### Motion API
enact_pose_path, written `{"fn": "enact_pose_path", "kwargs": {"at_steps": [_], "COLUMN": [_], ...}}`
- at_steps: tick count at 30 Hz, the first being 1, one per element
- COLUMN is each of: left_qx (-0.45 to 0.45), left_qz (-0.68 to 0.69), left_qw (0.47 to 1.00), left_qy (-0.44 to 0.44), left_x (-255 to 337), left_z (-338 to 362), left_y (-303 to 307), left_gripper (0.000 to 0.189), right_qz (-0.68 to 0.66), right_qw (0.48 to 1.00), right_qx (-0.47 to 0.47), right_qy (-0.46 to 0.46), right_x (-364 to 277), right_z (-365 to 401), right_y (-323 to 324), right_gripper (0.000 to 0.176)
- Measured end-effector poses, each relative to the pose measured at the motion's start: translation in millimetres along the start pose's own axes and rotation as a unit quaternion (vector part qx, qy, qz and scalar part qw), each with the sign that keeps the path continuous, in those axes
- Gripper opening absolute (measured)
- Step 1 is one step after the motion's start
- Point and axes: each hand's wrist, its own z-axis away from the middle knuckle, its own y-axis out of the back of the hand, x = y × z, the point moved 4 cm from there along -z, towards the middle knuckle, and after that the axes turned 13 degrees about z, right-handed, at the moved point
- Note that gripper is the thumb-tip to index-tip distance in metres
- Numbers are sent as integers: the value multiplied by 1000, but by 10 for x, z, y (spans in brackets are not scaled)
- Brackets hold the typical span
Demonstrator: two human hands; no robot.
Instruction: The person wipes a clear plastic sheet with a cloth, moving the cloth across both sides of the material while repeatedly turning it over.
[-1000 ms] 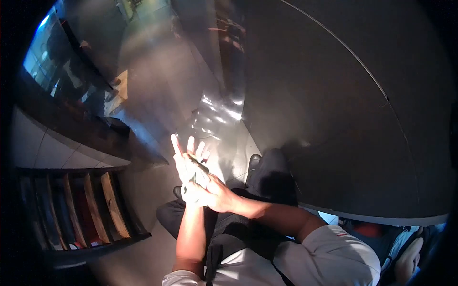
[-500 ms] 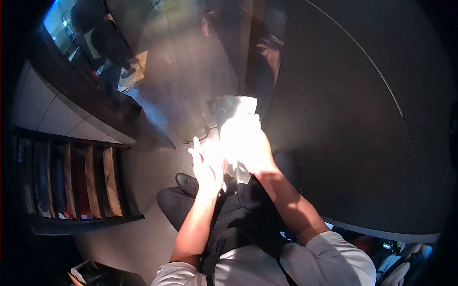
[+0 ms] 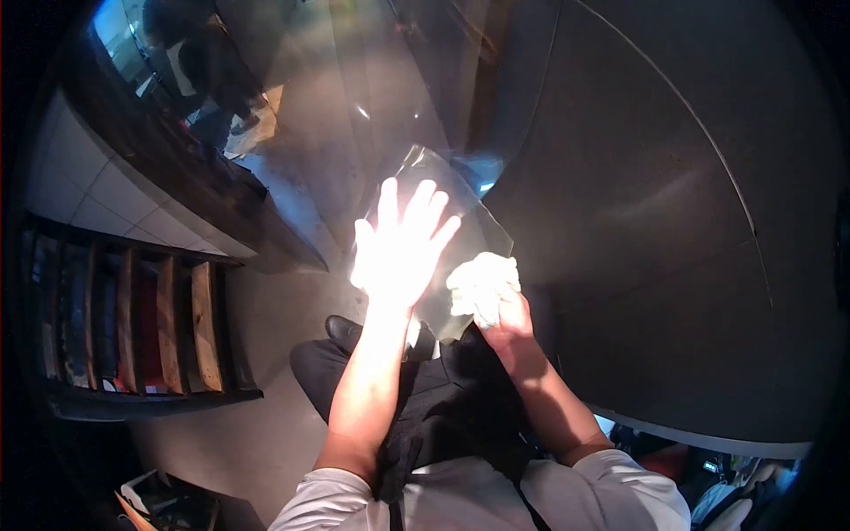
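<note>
A clear, glass-like sheet [image 3: 475, 228] stands tilted in front of my lap, its corners pointing up and to the right. My left hand [image 3: 403, 243] lies over its left part with the fingers spread, washed out by bright light. At the lower right of the sheet, my right hand [image 3: 509, 323] grips a crumpled white cloth [image 3: 481, 285]. The cloth overlaps the sheet's edge there. Below the sheet are my dark apron [image 3: 443, 398] and my knees.
A large dark panel [image 3: 655, 230] fills the right side. Wooden slats [image 3: 205, 327] in a dark frame stand at left. At the upper left, a person in dark clothes [image 3: 190, 71] is near a tan board [image 3: 257, 124]. An open container [image 3: 164, 500] lies at the lower left.
My left hand has moved up and spread its fingers over the sheet. My right hand has moved down and right with the cloth. The sheet is turned, showing more of its surface.
</note>
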Motion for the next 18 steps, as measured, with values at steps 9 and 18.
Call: {"fn": "enact_pose_path", "kwargs": {"at_steps": [9, 18], "left_qx": [11, -32], "left_qz": [21, 88], "left_qw": [997, 989], "left_qy": [70, 111], "left_x": [-235, -66], "left_z": [96, 148], "left_y": [-172, -214], "left_gripper": [91, 96], "right_qz": [540, 712], "right_qw": [733, 576], "right_qx": [64, -131], "right_qy": [409, 378], "right_x": [-980, -129], "right_z": [347, 27], "right_y": [-757, -1219], "right_gripper": [42, 65]}}
